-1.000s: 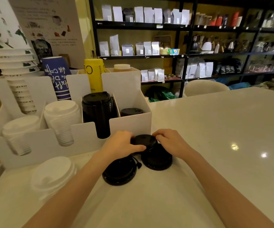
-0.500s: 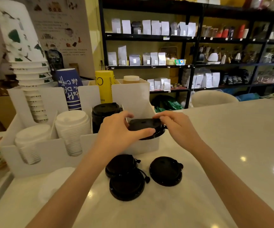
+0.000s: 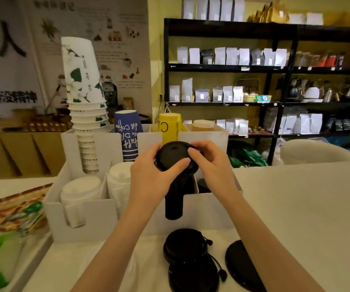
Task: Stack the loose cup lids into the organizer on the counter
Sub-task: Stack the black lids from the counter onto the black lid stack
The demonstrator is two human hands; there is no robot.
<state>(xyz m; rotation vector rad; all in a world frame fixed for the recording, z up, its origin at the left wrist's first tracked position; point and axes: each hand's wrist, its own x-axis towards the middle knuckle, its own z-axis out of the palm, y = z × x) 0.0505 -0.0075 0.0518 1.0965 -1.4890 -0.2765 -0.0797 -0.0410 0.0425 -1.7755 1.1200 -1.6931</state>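
Both hands hold one black cup lid over the tall stack of black lids in the white organizer. My left hand grips the lid's left and near edge, thumb across its front. My right hand pinches its right edge. Whether the lid rests on the stack or hovers just above it I cannot tell. Three loose black lids lie on the counter in front of the organizer: a small one, one below it, and one at the right.
The organizer also holds two stacks of white lids, a tower of white paper cups, a blue cup and a yellow cup. Snack packets lie at the left. The white counter stretches right; black shelves stand behind.
Both hands lifted a black lid from the loose pile on the counter and carried it up and away, over the black lid stack in the organizer. The view tilted up.
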